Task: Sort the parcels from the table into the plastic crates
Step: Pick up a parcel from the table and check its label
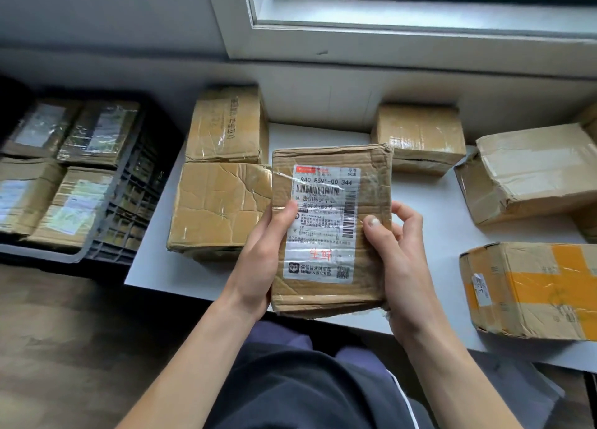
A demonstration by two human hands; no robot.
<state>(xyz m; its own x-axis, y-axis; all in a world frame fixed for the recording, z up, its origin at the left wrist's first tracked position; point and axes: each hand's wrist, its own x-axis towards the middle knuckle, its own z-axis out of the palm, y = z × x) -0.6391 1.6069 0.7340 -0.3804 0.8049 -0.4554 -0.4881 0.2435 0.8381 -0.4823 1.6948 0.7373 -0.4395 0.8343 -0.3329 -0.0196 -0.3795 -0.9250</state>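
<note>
A brown cardboard parcel point(332, 170) with a white shipping label facing me is held above the front of the white table point(429, 209). My left hand point(261, 254) grips its left edge, thumb on the label. My right hand point(400, 254) grips its right edge, thumb on the front face. At the left, below table level, stands a dark plastic crate point(135, 202) with several labelled parcels point(74, 212) lying flat inside.
More cardboard parcels lie on the table: two at the left point(219, 209) point(226, 125), one at the back point(420, 138), a large one at the right point(529, 170) and one with orange tape point(533, 289) at the front right. A window sill point(387, 47) runs behind. Wooden floor point(64, 348) lies at the lower left.
</note>
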